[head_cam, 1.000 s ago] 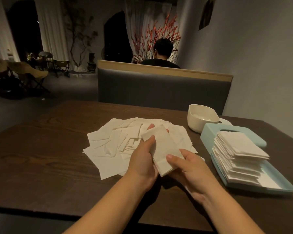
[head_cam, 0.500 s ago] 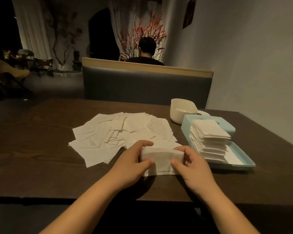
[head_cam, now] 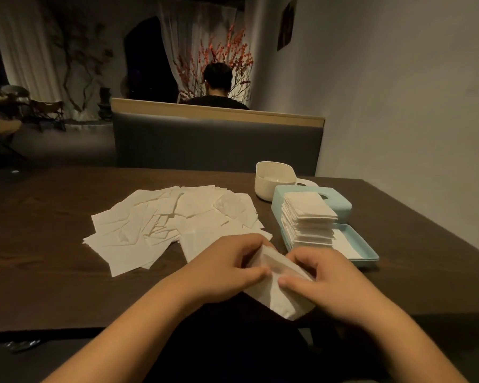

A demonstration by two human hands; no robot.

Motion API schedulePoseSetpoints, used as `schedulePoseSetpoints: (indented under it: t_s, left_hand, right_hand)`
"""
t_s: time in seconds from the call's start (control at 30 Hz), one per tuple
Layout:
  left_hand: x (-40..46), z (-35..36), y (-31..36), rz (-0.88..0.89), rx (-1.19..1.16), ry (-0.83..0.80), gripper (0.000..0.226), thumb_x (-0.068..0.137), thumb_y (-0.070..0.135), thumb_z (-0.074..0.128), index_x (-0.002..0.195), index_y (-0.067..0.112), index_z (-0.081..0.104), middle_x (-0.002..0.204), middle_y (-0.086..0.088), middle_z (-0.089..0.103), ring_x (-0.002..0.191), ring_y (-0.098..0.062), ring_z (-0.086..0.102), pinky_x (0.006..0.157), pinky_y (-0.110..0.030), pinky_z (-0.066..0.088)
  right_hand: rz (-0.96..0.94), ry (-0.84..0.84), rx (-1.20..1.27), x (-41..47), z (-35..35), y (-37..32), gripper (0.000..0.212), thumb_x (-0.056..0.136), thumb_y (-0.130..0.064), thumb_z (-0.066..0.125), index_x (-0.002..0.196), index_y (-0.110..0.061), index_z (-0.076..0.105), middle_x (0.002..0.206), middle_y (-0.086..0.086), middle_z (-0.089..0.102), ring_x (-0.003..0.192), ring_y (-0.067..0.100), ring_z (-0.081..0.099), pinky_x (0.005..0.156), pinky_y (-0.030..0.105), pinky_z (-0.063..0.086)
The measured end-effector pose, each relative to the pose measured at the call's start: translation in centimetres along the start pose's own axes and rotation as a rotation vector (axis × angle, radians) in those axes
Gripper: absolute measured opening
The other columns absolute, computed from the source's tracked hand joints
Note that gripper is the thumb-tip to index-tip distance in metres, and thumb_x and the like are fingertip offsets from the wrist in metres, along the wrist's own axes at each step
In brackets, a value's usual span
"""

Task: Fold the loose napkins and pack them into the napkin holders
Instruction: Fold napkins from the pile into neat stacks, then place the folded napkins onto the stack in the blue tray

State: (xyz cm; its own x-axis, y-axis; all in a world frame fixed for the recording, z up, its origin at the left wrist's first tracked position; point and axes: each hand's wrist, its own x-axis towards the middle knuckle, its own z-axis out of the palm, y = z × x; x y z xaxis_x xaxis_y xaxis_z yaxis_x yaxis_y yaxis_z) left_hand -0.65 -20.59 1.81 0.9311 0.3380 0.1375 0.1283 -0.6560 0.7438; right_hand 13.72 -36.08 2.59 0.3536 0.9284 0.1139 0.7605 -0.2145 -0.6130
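Note:
A white napkin is held over the table's near edge, partly folded. My left hand pinches its left side between thumb and fingers. My right hand pinches its right side, thumb on top. Behind my hands a spread of loose white napkins covers the middle of the dark wooden table. To the right lies a light blue napkin holder, open, with a stack of folded napkins in its tray.
A cream holder stands behind the blue one, near the table's far edge. A grey bench back rises beyond the table, with a seated person facing away behind it. The wall runs along the right.
My hands drew the napkin nearer the table's front edge and turned it, folding it further. The camera view shifted slightly.

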Motion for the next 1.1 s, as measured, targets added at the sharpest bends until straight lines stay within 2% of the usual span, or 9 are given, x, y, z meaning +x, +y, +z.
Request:
schedulePoseSetpoints:
  t_s: [0.17,0.27,0.37,0.43,0.57,0.77,0.9,0.97,1.1]
  left_hand:
    - [1.8,2.1,2.0,0.023,-0.018,0.079,0.025,0.094,0.038,0.064,0.119,0.038,0.059,0.111,0.016,0.066,0.097,-0.001,0.063,0.09,-0.027,0.057]
    - [2.8,2.9,2.3,0.043,-0.214,0.289,0.012,0.098,0.039,0.057,0.108,0.038,0.063,0.094,0.017,0.07,0.081,-0.003,0.067,0.082,-0.028,0.059]
    - [4.6,3.4,1.9,-0.024,-0.369,0.486,0.015,0.101,0.034,0.052,0.098,0.032,0.066,0.082,0.014,0.07,0.071,-0.005,0.065,0.07,-0.026,0.056]
    - [5.9,3.7,1.6,-0.115,-0.422,0.549,0.02,0.103,0.033,0.049,0.097,0.026,0.066,0.083,0.006,0.07,0.073,-0.011,0.064,0.065,-0.026,0.051]
    - [7.7,4.2,1.1,-0.22,-0.478,0.541,0.023,0.105,0.029,0.045,0.098,0.022,0.065,0.087,-0.002,0.07,0.077,-0.018,0.063,0.066,-0.028,0.047]
    - [8.7,4.5,1.2,-0.268,-0.505,0.502,0.022,0.104,0.027,0.044,0.097,0.022,0.065,0.092,-0.005,0.069,0.078,-0.017,0.062,0.066,-0.026,0.046]
    - [9.0,4.2,1.2,-0.29,-0.504,0.479,0.021,0.105,0.03,0.045,0.101,0.022,0.064,0.094,-0.004,0.069,0.08,-0.017,0.062,0.068,-0.026,0.046]
    - [9.0,3.8,1.1,-0.298,-0.499,0.476,0.022,0.104,0.032,0.045,0.105,0.02,0.064,0.094,-0.003,0.069,0.08,-0.017,0.063,0.069,-0.027,0.047]
    - [8.8,2.6,1.1,-0.254,-0.462,0.511,0.019,0.105,0.03,0.047,0.103,0.02,0.064,0.09,-0.001,0.068,0.076,-0.015,0.062,0.069,-0.025,0.047]
  right_hand:
    - [0.14,-0.035,0.187,-2.3,-3.0,1.3,0.004,0.09,-0.027,0.069,0.094,-0.027,0.071,0.091,-0.008,0.073,0.085,0.008,0.07,0.074,0.027,0.056]
    - [0.26,0.183,0.433,-3.4,-6.1,3.1,0.011,0.09,-0.019,0.067,0.1,-0.021,0.07,0.088,-0.002,0.076,0.08,0.013,0.074,0.066,0.03,0.058]
    - [0.426,0.399,0.547,-2.1,-8.8,5.9,0.02,0.091,-0.022,0.065,0.112,-0.023,0.066,0.099,0.001,0.075,0.092,0.021,0.072,0.079,0.044,0.059]
    - [0.504,0.44,0.468,-0.4,-9.8,7.4,0.019,0.094,-0.021,0.064,0.113,-0.022,0.063,0.108,0.002,0.07,0.099,0.022,0.068,0.083,0.043,0.058]
    - [0.591,0.393,0.287,3.6,-9.7,9.4,0.021,0.095,-0.019,0.063,0.116,-0.017,0.061,0.109,0.003,0.067,0.096,0.018,0.064,0.07,0.033,0.054]
    - [0.673,0.249,0.184,7.4,-8.4,10.2,0.026,0.092,-0.016,0.065,0.116,-0.01,0.061,0.11,0.006,0.066,0.101,0.023,0.063,0.091,0.044,0.055]
    - [0.678,0.126,0.01,7.5,-8.0,10.2,0.022,0.092,-0.019,0.064,0.11,-0.006,0.063,0.1,0.007,0.065,0.091,0.021,0.062,0.07,0.032,0.052]
    - [0.639,0.171,-0.106,6.9,-8.6,9.6,0.014,0.095,-0.019,0.059,0.103,-0.008,0.062,0.09,0.005,0.062,0.08,0.017,0.058,0.06,0.028,0.044]
    - [0.439,0.516,-0.096,5.7,-10.7,7.2,0.025,0.097,-0.015,0.056,0.122,-0.017,0.059,0.118,0.005,0.062,0.094,0.017,0.054,0.072,0.027,0.042]
